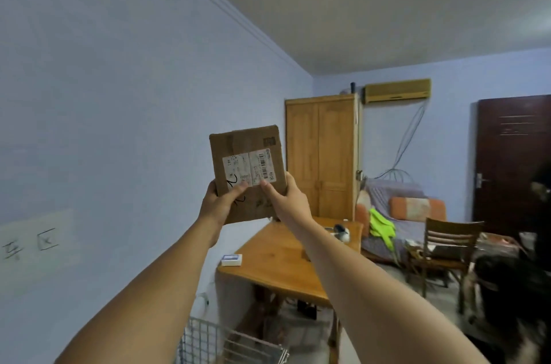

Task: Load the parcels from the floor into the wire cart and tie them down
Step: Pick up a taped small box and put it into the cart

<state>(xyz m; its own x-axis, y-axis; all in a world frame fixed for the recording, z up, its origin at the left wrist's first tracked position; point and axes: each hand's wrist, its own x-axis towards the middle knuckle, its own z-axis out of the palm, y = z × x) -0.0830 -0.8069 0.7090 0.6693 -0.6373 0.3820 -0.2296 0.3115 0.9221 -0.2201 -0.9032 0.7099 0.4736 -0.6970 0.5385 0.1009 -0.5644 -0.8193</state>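
Head view: one flat brown parcel (247,172), upright, held at arm's length high above the table (277,259); white label with barcode on its near face, black marker scrawl beneath. Left hand (222,202) closed on the lower left edge, thumb across the front. Right hand (284,199) closed on the lower right edge, thumb on the label's bottom corner. Wire cart (229,345), white mesh, at bottom of frame beside the wall, well below the parcel; interior not visible. Table: small blue-and-white box (231,259) near its left edge, small blurred items at the far end. Beyond: wardrobe (322,155), chair (447,247), dark door (512,160).
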